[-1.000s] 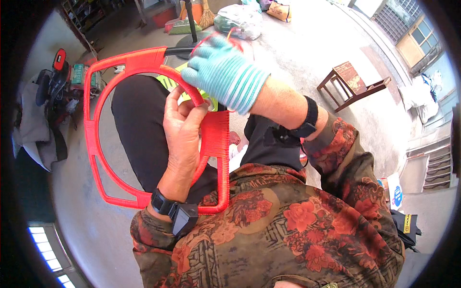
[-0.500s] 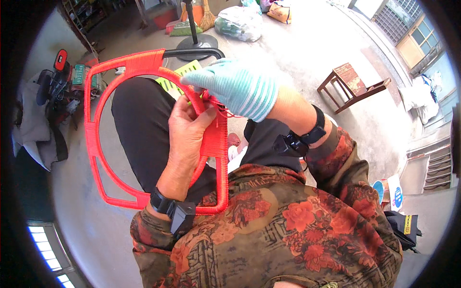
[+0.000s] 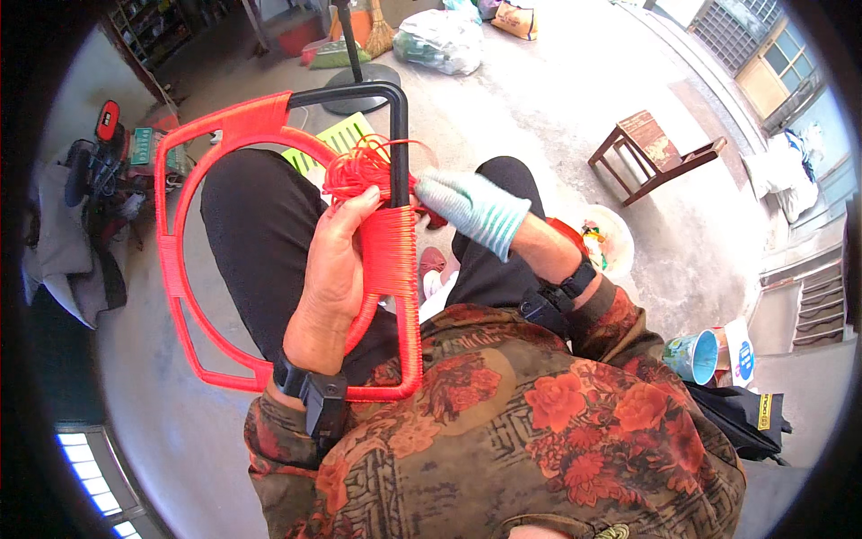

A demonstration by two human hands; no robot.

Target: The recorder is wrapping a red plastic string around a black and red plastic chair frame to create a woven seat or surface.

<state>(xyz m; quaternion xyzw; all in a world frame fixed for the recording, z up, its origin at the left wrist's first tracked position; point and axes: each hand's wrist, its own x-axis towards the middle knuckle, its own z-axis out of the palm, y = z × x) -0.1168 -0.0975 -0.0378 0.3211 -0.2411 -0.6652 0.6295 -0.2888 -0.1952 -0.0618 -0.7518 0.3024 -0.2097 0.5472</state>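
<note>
Pale characters on green scooter plate (image 3: 143,146), dark lettering on yellow label (image 3: 765,411) of black bag (image 3: 732,422), marks on blue disc (image 3: 746,358) of white card (image 3: 736,333)

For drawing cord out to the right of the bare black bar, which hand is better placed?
Probably the right hand: gloved, it is just right of the black bar. The left hand seems occupied, its thumb against the red cord bundle on the bar's other side.

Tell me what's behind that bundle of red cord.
Beyond the bundle of red cord, a yellow-green slotted object shows at its upper left. The bundle hides part of it, so how far it continues cannot be seen.
</note>
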